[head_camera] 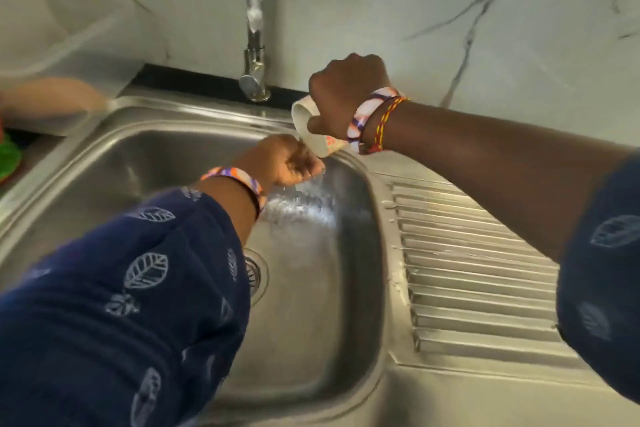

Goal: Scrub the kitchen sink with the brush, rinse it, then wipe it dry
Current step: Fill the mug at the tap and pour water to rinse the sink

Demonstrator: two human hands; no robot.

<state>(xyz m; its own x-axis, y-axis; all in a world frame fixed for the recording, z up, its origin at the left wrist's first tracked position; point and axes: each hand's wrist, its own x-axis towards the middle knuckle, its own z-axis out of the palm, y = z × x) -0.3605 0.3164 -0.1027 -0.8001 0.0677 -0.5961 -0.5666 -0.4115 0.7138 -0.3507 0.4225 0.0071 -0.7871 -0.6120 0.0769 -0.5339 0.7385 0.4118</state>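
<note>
Steel sink (145,156) wet, water splashing down the basin's right wall toward the drain (257,274). Right hand (346,94) has its grip clamped round a pale cup (311,128), tipped over the sink's back-right corner, pouring. Left hand (294,163) sits just under the cup mouth, fingers loosely cupped, holding nothing, water running through it. Tap (254,28) looks off, no stream visible. Step in hand: rinse, judging by the pour and no suds left in the basin. Brush not visible; no drying cloth identifiable either, only a blurred green thing (10,159) at the worktop's left edge. Next move likely calls for pouring along the remaining walls, then setting the cup down and finding a cloth.
</note>
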